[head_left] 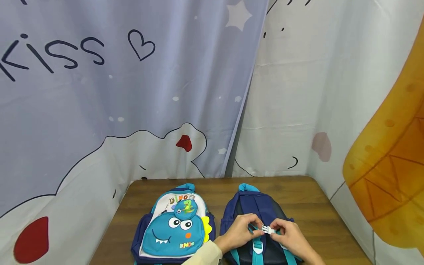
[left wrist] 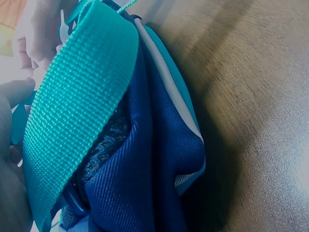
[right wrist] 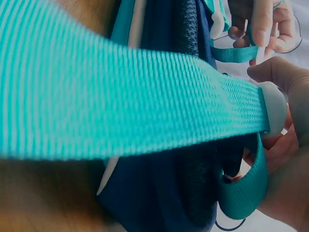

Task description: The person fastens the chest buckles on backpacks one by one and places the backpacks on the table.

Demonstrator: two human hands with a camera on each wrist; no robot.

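Buckle (head_left: pixel 267 229): was white, hard, pronged; sat pinched btwn fingertips of L hand (head_left: pixel 240 230) and R hand (head_left: pixel 289 236), both w/ wrists angled inward, above navy cloth backpack (head_left: pixel 261 206) w/ ribbed teal webbing (left wrist: pixel 91 77), on wood-grain bench (head_left: pixel 331 228).

A head-worn camera looks forward and down over a brown wood-grain bench (head_left: pixel 211 197) toward a lavender-and-white printed cloth backdrop (head_left: pixel 165 84), with a navy fabric backpack with turquoise straps (head_left: pixel 263 204) low in frame, right of center. The two wrist cameras, tilted sideways, view that same backpack and bench at close range. A ribbed turquoise webbing strap (left wrist: pixel 84 101) looms on the left wrist's left side; another broad turquoise webbing strap (right wrist: pixel 145 101) crosses the right wrist's foreground.
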